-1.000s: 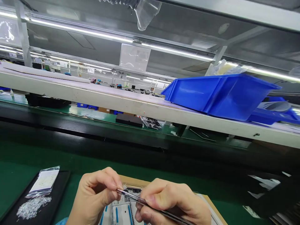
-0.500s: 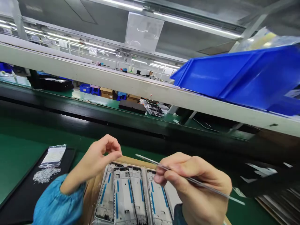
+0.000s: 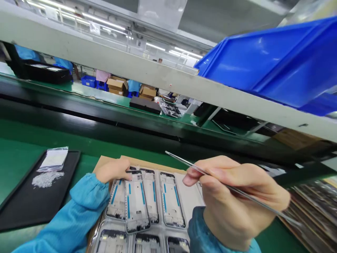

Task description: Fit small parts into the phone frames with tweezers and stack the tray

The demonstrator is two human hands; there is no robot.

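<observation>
My left hand (image 3: 112,170), in a blue sleeve, is closed at the top edge of a phone frame (image 3: 137,207). The thumb lies over its upper left corner and the fingertips are partly hidden. This frame rests askew, overlapping its neighbours in a clear plastic tray (image 3: 155,230). Another phone frame (image 3: 172,200) with blue strips lies apart to the right. My right hand (image 3: 234,196) is raised above the tray's right side, pinching thin metal tweezers (image 3: 181,160). Their tip points up and left, touching nothing.
A black tray (image 3: 50,205) on the left holds a small bag (image 3: 54,158) and a heap of tiny clear pieces (image 3: 46,179). Overhead runs a pale shelf beam (image 3: 110,58) bearing a blue bin (image 3: 263,63). Stacked flat boards (image 3: 316,207) stand at right.
My left hand has come down onto the top of the phone frame. The right hand still holds the tweezers. The view has tilted down, showing more of the tray.
</observation>
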